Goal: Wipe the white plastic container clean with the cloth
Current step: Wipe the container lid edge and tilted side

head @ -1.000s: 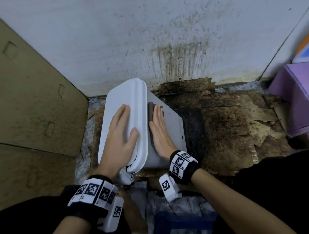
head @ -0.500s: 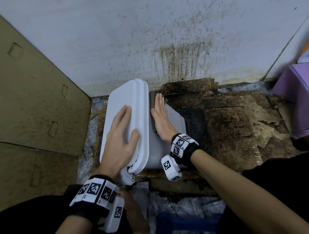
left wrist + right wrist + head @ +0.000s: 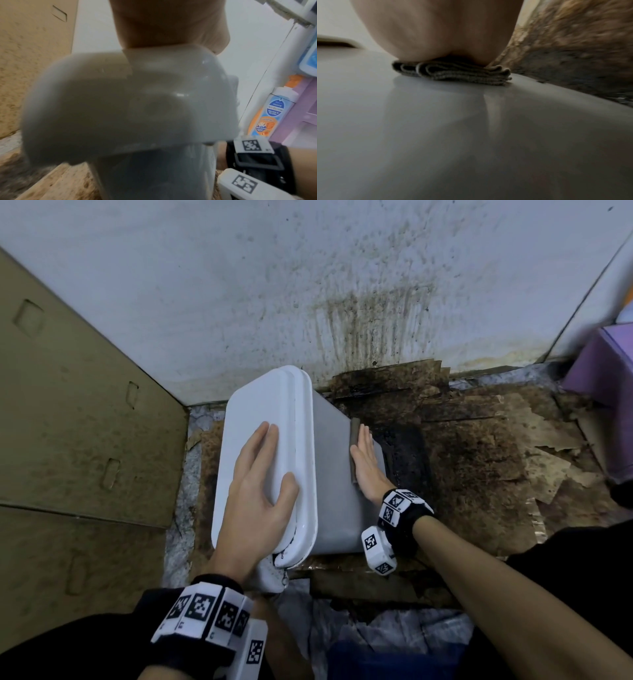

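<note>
The white plastic container (image 3: 334, 484) lies on its side on the floor, with its lid (image 3: 260, 402) turned up and to the left. My left hand (image 3: 258, 487) lies flat on the lid with straight fingers and steadies it. My right hand (image 3: 368, 463) presses a folded brown cloth (image 3: 354, 440) flat against the container's grey-white side wall, near that wall's right edge. In the right wrist view the cloth (image 3: 453, 73) is squeezed between my palm (image 3: 436, 27) and the smooth wall (image 3: 453, 135). The left wrist view is filled by the blurred end of the container (image 3: 85, 101) under my left palm (image 3: 163, 20).
A stained white wall (image 3: 342, 285) stands close behind the container. Brown cardboard (image 3: 68, 422) boxes in the left side. Dirty, torn cardboard (image 3: 479, 446) covers the floor to the right. A purple box (image 3: 603, 378) sits at the far right, and a soap bottle (image 3: 267, 112) stands by it.
My right hand has slid the cloth across the side wall, from beside the lid's rim out to the wall's right edge. My left hand stays flat on the lid.
</note>
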`<state>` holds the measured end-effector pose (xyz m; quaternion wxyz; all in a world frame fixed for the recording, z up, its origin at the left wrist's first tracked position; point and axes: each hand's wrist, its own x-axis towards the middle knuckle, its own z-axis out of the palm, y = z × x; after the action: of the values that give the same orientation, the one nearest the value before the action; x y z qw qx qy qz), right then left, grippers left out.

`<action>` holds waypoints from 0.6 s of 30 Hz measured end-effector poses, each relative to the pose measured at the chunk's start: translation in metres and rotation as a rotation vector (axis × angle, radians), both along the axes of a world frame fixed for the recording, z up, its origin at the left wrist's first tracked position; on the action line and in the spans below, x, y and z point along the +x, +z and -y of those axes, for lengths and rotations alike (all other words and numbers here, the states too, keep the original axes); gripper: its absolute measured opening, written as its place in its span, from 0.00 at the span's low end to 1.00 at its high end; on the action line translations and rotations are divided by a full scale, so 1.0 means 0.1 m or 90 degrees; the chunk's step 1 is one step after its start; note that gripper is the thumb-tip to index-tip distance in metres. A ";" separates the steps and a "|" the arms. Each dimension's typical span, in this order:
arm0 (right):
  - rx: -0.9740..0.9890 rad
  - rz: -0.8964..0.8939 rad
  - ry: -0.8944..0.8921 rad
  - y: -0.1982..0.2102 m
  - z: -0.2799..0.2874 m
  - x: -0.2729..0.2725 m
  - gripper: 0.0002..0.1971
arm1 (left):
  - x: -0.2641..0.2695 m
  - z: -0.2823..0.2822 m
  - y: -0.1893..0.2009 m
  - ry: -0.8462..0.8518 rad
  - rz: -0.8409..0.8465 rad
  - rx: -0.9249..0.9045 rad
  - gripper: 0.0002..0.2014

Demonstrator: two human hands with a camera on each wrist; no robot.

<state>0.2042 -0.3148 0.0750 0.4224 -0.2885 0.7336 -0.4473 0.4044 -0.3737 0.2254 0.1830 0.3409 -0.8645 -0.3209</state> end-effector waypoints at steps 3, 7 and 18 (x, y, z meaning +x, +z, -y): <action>0.023 0.018 -0.009 -0.06 0.02 -0.05 0.28 | 0.00 0.01 0.00 0.006 -0.002 0.002 0.33; 0.024 0.046 -0.030 -0.05 0.07 -0.03 0.29 | 0.00 0.01 0.00 0.005 -0.001 0.013 0.33; -0.164 0.075 0.011 0.86 0.13 0.49 0.28 | 0.09 0.02 -0.05 -0.011 -0.009 0.001 0.32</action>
<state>0.2532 -0.3274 0.1613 0.4277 -0.3200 0.6416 -0.5505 0.4132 -0.3758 0.2202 0.1858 0.3316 -0.8658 -0.3253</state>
